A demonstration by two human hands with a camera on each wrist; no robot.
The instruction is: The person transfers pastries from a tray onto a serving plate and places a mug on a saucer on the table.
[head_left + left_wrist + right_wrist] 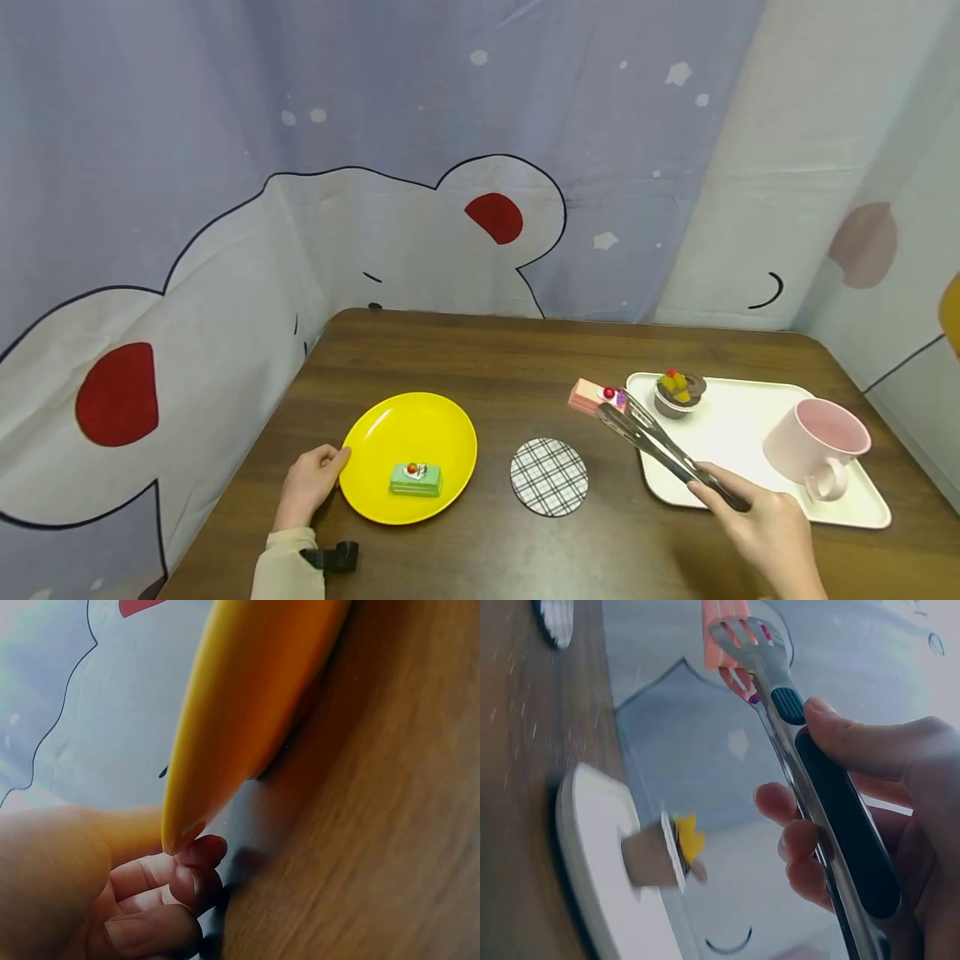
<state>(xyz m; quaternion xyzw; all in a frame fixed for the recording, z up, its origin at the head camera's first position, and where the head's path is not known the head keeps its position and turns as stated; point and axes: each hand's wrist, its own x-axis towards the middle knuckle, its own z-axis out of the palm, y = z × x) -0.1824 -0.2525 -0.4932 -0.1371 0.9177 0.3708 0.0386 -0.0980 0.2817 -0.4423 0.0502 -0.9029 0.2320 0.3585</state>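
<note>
My left hand (311,483) pinches the rim of a yellow plate (405,417), thumb above and fingers below in the left wrist view. A small green toy cake slice (416,480) with a cherry on top lies on that plate. In my right hand (765,521) is a pair of metal tongs (663,446) with dark grips. Their tips hold a pink toy cake slice (592,397) topped with a red cherry. In the right wrist view the pink slice (718,637) sits between the tong ends, above the table.
A white tray (727,408) at the right bears a toy cupcake (675,394) and a pink mug (817,446). A round checked coaster (549,477) lies between plate and tray on the wooden table (450,350). A patterned curtain (420,100) hangs behind.
</note>
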